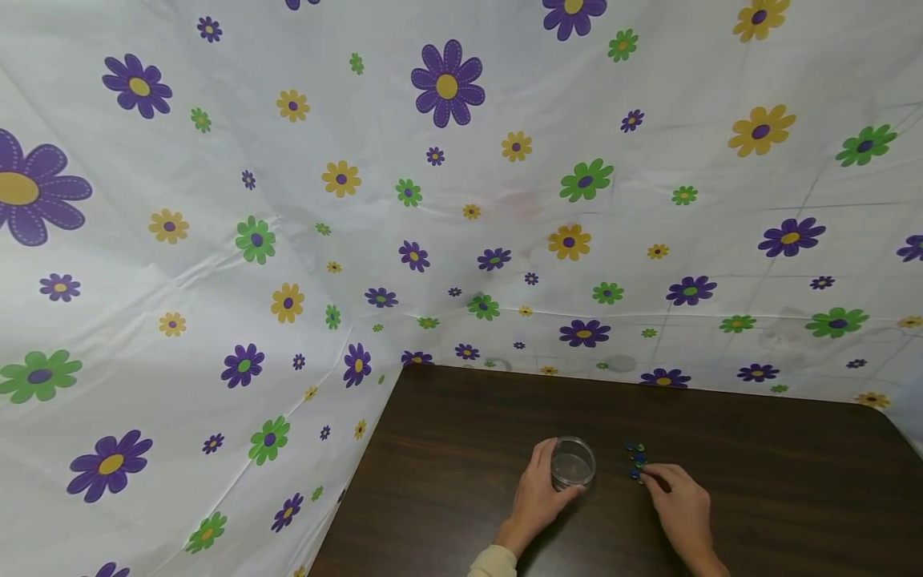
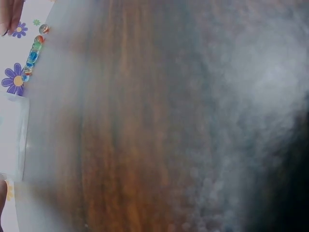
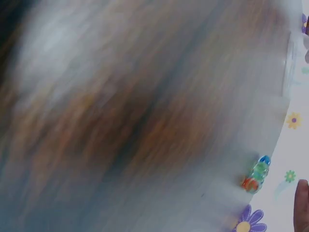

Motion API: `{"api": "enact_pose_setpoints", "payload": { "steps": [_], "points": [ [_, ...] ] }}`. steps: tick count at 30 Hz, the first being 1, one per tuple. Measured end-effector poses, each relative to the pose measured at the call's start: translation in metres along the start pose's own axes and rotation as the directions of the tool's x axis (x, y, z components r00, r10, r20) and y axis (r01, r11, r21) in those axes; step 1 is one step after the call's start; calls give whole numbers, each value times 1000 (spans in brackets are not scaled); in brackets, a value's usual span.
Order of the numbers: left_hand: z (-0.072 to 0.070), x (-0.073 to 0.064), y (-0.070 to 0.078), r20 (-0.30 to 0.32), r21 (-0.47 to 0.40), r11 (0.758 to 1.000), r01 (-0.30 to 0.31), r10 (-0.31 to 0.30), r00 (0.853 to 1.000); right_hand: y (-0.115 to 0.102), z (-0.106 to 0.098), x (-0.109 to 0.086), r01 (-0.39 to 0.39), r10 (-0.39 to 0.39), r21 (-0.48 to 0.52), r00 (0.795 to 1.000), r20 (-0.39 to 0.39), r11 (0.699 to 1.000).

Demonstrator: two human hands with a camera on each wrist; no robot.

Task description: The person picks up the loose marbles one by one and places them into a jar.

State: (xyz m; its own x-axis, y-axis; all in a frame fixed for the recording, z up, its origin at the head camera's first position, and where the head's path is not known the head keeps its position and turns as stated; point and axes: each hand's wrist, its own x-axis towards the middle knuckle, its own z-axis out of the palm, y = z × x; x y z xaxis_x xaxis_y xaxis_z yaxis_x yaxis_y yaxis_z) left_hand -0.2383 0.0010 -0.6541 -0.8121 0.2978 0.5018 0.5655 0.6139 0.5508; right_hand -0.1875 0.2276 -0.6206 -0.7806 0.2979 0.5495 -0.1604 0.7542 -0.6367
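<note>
My left hand (image 1: 537, 489) grips a clear round dish (image 1: 573, 465) standing on the table, fingers at its far left and thumb at its near side. In the left wrist view the see-through wall of the dish (image 2: 13, 137) shows at the left edge. To the right of it lie several glass marbles (image 1: 638, 458), blue, green and orange, in a loose cluster. My right hand (image 1: 681, 509) reaches to them, thumb and forefinger close together at the cluster's near right side. Whether a marble is between these fingertips I cannot tell. Marbles (image 3: 256, 176) also appear in the right wrist view.
The dark wood-grain table (image 1: 793, 481) runs under both hands, its far edge against a white flowered sheet (image 1: 505, 224). This sheet also hangs along the table's left side. Blurred tabletop fills most of both wrist views.
</note>
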Motion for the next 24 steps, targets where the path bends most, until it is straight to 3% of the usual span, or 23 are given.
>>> {"api": "enact_pose_setpoints", "payload": {
  "steps": [6,24],
  "points": [
    [0,0,2,2,-11,1000,2,-2,1000,-7,7,0,64,-59,84,996,-62,994],
    [2,-4,3,39,-23,1000,10,-9,999,-42,46,-5,91,-76,223,994,-74,971]
  ]
}}
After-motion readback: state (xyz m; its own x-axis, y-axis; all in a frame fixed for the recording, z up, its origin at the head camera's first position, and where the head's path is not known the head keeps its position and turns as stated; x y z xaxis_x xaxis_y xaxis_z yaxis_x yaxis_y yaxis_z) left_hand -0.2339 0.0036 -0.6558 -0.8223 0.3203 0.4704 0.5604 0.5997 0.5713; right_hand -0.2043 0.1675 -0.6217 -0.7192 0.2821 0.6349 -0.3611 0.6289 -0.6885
